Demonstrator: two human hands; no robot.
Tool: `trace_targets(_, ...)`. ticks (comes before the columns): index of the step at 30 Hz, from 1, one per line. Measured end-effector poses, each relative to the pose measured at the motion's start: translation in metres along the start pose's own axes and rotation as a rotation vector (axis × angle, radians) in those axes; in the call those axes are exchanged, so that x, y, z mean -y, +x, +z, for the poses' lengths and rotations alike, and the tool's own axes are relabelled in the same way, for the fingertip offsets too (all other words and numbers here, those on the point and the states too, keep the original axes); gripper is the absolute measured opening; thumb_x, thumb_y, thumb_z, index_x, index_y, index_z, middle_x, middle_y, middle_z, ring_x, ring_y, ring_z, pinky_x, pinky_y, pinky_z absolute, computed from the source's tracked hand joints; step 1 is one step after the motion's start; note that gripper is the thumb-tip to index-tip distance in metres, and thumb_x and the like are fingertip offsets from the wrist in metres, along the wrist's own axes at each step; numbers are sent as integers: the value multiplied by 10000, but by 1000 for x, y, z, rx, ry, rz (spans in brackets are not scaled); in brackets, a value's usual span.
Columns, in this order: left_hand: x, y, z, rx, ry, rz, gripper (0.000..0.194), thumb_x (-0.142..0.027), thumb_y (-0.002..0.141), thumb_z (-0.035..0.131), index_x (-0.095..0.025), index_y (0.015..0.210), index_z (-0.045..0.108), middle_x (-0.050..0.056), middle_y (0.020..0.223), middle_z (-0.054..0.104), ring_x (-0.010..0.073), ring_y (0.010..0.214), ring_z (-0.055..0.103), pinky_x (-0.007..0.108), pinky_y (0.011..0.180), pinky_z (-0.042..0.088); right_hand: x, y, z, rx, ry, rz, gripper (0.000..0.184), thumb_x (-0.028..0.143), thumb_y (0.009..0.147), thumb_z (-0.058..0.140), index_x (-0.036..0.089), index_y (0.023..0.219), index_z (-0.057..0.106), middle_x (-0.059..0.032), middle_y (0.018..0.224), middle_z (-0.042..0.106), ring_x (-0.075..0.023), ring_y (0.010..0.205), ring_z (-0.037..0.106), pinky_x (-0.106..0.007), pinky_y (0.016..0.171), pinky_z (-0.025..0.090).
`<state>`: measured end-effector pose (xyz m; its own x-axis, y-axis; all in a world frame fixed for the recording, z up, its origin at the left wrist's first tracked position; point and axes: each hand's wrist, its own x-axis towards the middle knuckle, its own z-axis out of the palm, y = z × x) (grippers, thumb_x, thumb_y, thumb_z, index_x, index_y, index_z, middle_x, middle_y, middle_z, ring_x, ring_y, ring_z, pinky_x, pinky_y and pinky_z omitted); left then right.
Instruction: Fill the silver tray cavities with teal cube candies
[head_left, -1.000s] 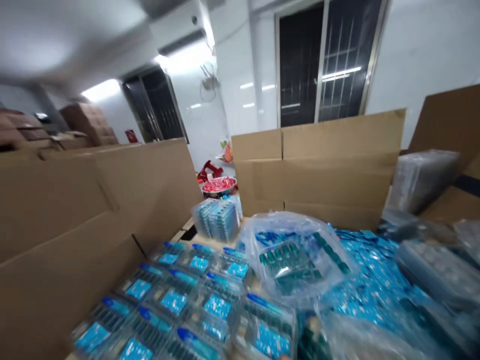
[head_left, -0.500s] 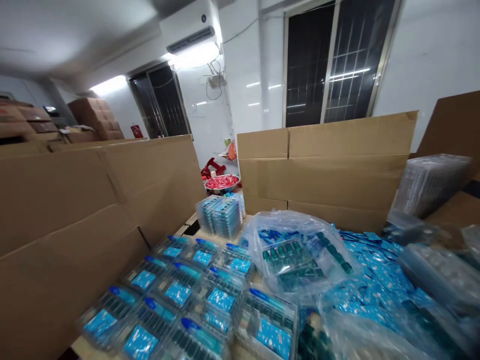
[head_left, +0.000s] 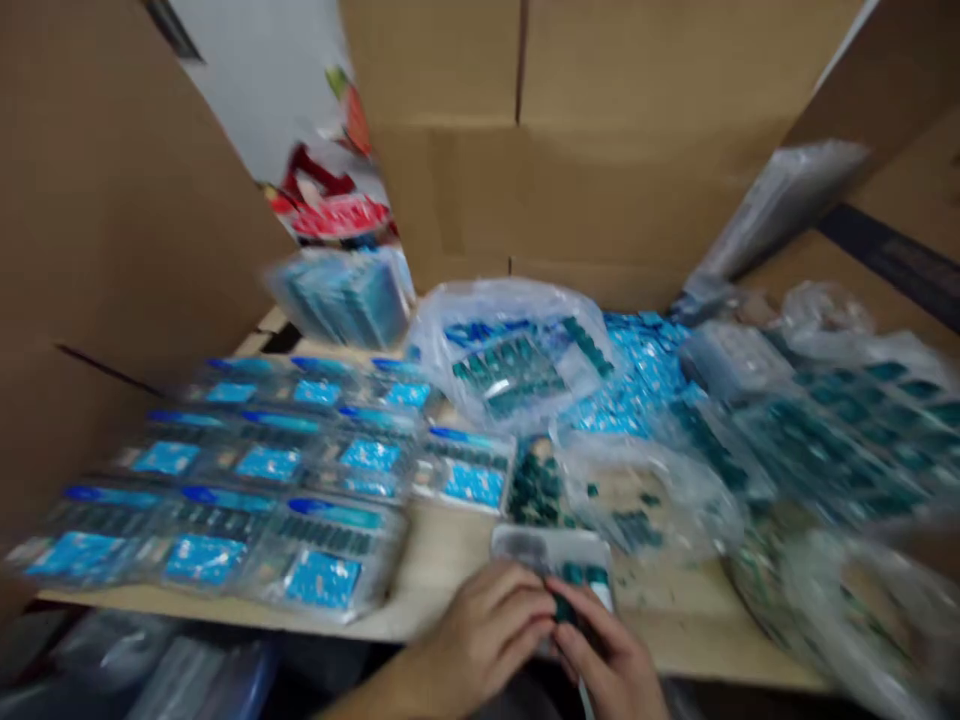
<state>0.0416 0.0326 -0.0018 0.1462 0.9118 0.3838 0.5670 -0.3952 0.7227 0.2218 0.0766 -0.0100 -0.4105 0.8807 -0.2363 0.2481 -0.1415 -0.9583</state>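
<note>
Head view: filled packs (head_left: 322, 578) are lying in rows on the bench (head_left: 442, 560); the left hand (head_left: 491, 625) is reaching up and rightward, fingers curling inward, its hold too blurred to judge; a dark green piece (head_left: 564, 608) is sitting between both hands' fingertips by the white tray (head_left: 585, 545); the right hand (head_left: 609, 650) is angling leftward, its grip narrowly pinching that piece.
</note>
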Motion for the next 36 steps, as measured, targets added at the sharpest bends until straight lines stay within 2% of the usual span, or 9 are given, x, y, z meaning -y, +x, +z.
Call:
trace_targets(3, -2, -8, -12, -3, -17, -64, 174, -208, 992, 470, -195, 1081, 619, 68, 953, 688, 162, 880, 677, 257, 782, 560, -1, -2, -15, -184, -136, -106, 260, 421, 803, 718, 222, 968, 749, -67, 882, 774, -226, 796, 730, -297, 678, 598)
trace_targets(5, 6, -14, -20, -29, -19, -135, 165, -176, 978, 486, -201, 1068, 622, 56, 944, 685, 156, 881, 684, 242, 771, 559, 2, 2, -24, -227, -419, -237, 229, 408, 876, 652, 202, 941, 728, -64, 818, 758, -198, 695, 714, -266, 592, 574)
trace_targets(9, 17, -25, -30, -69, 29, -231, 181, -127, 963, 477, -202, 1024, 630, 35, 919, 668, 135, 856, 678, 213, 759, 548, 10, 15, -31, -38, -806, -447, 296, 352, 997, 468, 179, 979, 708, -81, 818, 727, -209, 736, 712, -301, 640, 572)
trace_targets(20, 20, -20, -27, 3, 32, -231, 185, -178, 994, 456, -186, 1029, 638, 54, 932, 695, 152, 880, 683, 254, 784, 554, 6, 35, 2, 101, -971, -477, 310, 267, 1008, 427, 172, 940, 715, -101, 784, 683, -221, 702, 644, -303, 558, 499)
trace_targets(27, 19, -17, -29, 9, 6, -253, 178, -180, 984, 475, -195, 1054, 638, 57, 955, 702, 172, 906, 686, 293, 800, 562, 16, 39, -4, 92, -767, -377, 384, 408, 1013, 406, 178, 983, 712, -79, 795, 702, -194, 690, 677, -300, 585, 552)
trace_targets(29, 16, -13, -29, -8, -26, -262, 173, -171, 979, 482, -196, 1057, 634, 51, 949, 699, 168, 897, 684, 288, 794, 562, 23, 35, -9, 94, -515, -263, 436, 432, 1029, 337, 192, 1093, 695, -66, 829, 719, -163, 659, 684, -272, 552, 555)
trace_targets(31, 12, -7, -27, -37, -61, -251, 168, -158, 976, 486, -195, 1056, 629, 43, 944, 692, 158, 895, 679, 272, 790, 560, 27, 30, -12, 158, -106, -61, 417, 431, 1021, 355, 226, 1190, 676, -80, 968, 745, -164, 722, 713, -273, 566, 574)
trace_targets(33, 7, 0, -24, -63, -91, -214, 168, -145, 974, 492, -198, 1068, 621, 42, 969, 686, 151, 920, 674, 263, 801, 559, 30, 24, -10, 240, 245, 124, 354, 421, 964, 505, 266, 1239, 665, -77, 1080, 752, -185, 832, 736, -329, 712, 609)
trace_targets(36, 0, 9, -20, -92, -96, -148, 160, -147, 969, 515, -204, 1086, 609, 52, 1029, 669, 154, 981, 664, 275, 845, 561, 34, 17, -3, 206, 339, 165, 350, 346, 903, 626, 301, 1248, 660, -52, 1157, 748, -193, 1002, 725, -401, 962, 548)
